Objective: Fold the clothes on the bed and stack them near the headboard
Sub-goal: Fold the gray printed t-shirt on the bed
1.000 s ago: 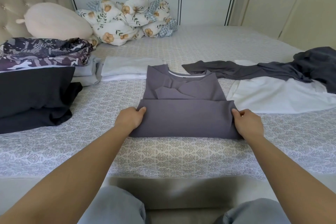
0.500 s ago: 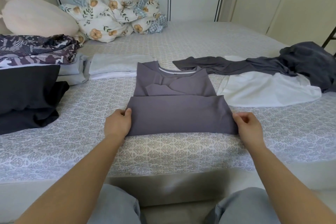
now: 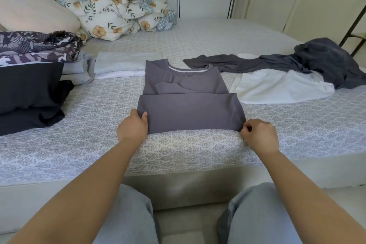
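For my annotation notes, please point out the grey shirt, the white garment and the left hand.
grey shirt (image 3: 190, 113), head view, folded-up lower panel.
white garment (image 3: 277, 89), head view, flat middle part.
left hand (image 3: 133, 127), head view, back of the hand.

left of the left hand, the black folded pile and patterned garment run off the frame edge, while the right hand hides its own fingertips.
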